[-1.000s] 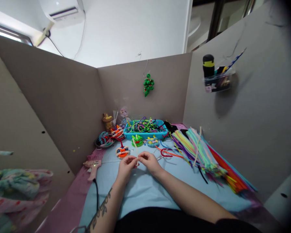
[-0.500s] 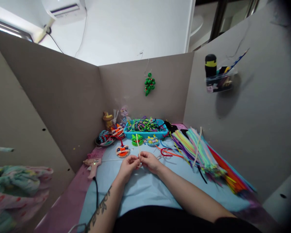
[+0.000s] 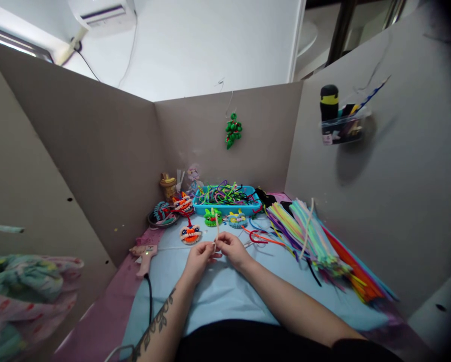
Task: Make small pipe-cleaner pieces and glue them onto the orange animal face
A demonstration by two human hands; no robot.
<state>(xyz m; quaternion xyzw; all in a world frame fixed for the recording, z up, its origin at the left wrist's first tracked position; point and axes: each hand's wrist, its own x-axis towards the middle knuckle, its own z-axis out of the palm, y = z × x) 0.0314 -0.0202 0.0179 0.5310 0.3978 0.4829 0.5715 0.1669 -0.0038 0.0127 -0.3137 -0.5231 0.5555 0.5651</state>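
Observation:
Between both hands, over the light blue cloth [image 3: 233, 296], is a pale cream pipe cleaner [image 3: 217, 225] whose free end points up and away. My left hand [image 3: 200, 257] pinches its lower end with thumb and fingertips. Right beside it, my right hand [image 3: 231, 249] is closed on the same strip, the fingertips of the two hands almost touching. What lies between the fingertips is partly hidden. Just beyond the hands sit an orange and white lion-like face [image 3: 190, 235], a green one [image 3: 213, 217] and a blue and yellow one [image 3: 237, 218], all of pipe cleaner.
A blue basket [image 3: 227, 209] of loose pipe cleaner pieces stands at the back. Pastel bundles of pipe cleaners [image 3: 312, 231] lie on the right. A pink glue gun [image 3: 146, 257] with a black cord is on the left, near a dark bowl [image 3: 163, 221]. Grey panels [image 3: 225, 105] enclose the table.
The pipe cleaner's free end has shifted slightly and looks shorter above the fingers. The fingers of my left hand have moved a little; the view has shifted slightly.

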